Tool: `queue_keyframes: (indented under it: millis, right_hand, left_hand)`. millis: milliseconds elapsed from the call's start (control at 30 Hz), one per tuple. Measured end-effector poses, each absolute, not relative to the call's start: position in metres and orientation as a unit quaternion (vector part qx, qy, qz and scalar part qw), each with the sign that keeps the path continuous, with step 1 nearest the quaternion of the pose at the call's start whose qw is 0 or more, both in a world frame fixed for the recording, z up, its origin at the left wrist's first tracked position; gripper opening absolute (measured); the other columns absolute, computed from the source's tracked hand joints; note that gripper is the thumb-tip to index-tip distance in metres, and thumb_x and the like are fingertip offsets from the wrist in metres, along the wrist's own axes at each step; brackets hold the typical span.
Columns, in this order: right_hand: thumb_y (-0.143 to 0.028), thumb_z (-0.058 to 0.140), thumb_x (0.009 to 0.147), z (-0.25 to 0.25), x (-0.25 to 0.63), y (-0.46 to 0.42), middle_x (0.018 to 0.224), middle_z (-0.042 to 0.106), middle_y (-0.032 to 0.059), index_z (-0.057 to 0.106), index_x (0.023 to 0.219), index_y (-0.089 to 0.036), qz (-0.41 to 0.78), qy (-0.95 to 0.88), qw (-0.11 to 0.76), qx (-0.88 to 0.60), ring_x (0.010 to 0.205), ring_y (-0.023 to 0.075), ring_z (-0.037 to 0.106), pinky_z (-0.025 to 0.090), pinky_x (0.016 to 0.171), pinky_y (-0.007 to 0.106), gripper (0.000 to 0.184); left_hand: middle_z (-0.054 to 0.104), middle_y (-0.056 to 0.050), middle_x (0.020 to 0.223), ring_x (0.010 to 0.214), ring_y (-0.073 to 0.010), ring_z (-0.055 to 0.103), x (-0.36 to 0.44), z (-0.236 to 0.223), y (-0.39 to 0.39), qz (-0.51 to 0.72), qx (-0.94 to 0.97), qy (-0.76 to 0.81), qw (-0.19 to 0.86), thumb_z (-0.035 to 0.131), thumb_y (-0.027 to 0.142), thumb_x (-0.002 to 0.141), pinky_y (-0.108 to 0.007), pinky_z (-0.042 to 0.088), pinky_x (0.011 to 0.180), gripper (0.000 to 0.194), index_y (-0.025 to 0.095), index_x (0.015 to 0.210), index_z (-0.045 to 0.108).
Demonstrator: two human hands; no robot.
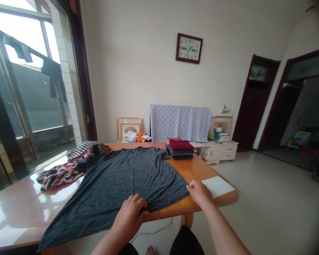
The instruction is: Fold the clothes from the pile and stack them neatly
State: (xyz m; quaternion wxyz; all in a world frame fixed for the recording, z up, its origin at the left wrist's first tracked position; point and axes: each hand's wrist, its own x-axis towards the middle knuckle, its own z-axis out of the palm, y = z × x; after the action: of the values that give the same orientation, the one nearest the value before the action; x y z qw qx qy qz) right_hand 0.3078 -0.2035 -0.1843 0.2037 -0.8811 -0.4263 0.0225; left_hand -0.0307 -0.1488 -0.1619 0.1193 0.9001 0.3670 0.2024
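A dark grey shirt (127,177) is lying spread across the wooden table (202,166), its collar pointing away from the person and one lower corner hanging over the near edge. The right hand (199,191) is pinching the shirt's right-hand hem corner between thumb and fingers, just beside a white sheet (218,186). The left hand (133,209) is resting on the hem at the near edge, its fingers curling down; whether they are gripping any cloth is hard to tell, as the hand's own back is hiding them. Beyond the shirt's short right-hand sleeve, a stack of folded clothes (180,148) is sitting with a maroon piece on top. Patterned garments (66,168) are lying loosely heaped at the left, touching the other sleeve.
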Motion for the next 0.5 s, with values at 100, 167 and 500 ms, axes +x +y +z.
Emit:
queue_keyframes:
  millis: [100, 167, 500]
  right_hand:
    - [-0.043, 0.049, 0.087, -0.184, 0.306, -0.204, 0.093, 0.070, 0.0033, 0.064, 0.077, -0.026, 0.019, -0.432, 0.204, -0.878, 0.085, 0.0201, 0.063, 0.035, 0.063, 0.027, 0.025]
    - [-0.043, 0.047, 0.087, -0.182, 0.309, -0.209, 0.089, 0.070, 0.0036, 0.064, 0.076, -0.026, 0.029, -0.422, 0.198, -0.884, 0.081, 0.0201, 0.063, 0.035, 0.063, 0.028, 0.027]
    - [-0.046, 0.046, 0.084, -0.170, 0.326, -0.238, 0.072, 0.068, 0.0070, 0.062, 0.068, -0.023, 0.066, -0.420, 0.174, -0.888, 0.069, 0.0236, 0.063, 0.039, 0.063, 0.031, 0.031]
  left_hand:
    - [0.060, -0.002, 0.092, 0.091, -0.0198, 0.051, -0.030, -0.160, -0.149, 0.207, 0.899, 0.369, 0.116, 0.051, 0.023, 0.086, -0.030, 0.033, 0.078, 0.010, 0.023, 0.084, 0.061]
    - [0.060, -0.002, 0.091, 0.091, -0.0193, 0.051, -0.031, -0.156, -0.149, 0.199, 0.900, 0.368, 0.125, 0.051, 0.022, 0.086, -0.030, 0.033, 0.077, 0.010, 0.023, 0.081, 0.060]
    - [0.066, 0.001, 0.086, 0.085, -0.0175, 0.059, -0.035, -0.128, -0.158, 0.102, 0.905, 0.356, 0.209, 0.052, 0.021, 0.076, -0.030, 0.037, 0.083, 0.012, 0.024, 0.075, 0.063]
